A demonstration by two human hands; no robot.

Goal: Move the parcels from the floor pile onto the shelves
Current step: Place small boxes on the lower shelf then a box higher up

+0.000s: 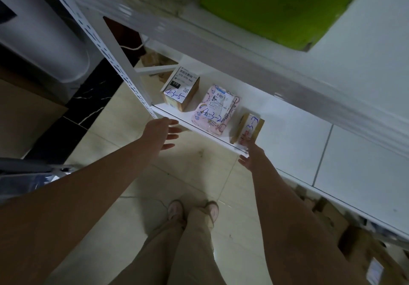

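Three parcels rest on a white shelf (pixel 294 134): a cardboard box marked 4-3-5 (pixel 180 88) at the left, a pink patterned bag marked 4-3-2 (pixel 215 110) in the middle, and a small cardboard box marked 4-3-3 (pixel 247 128) near the front edge. My right hand (pixel 251 156) reaches up to the 4-3-3 box, fingertips touching its near end; I cannot tell whether it grips it. My left hand (pixel 163 132) hovers open in front of the shelf's left corner, holding nothing.
A higher shelf carries a green box (pixel 278 5). The perforated white upright (pixel 110 50) stands left of my left hand. More cardboard parcels (pixel 363 242) lie on a lower level at the right. My feet (pixel 192 210) stand on beige floor tiles.
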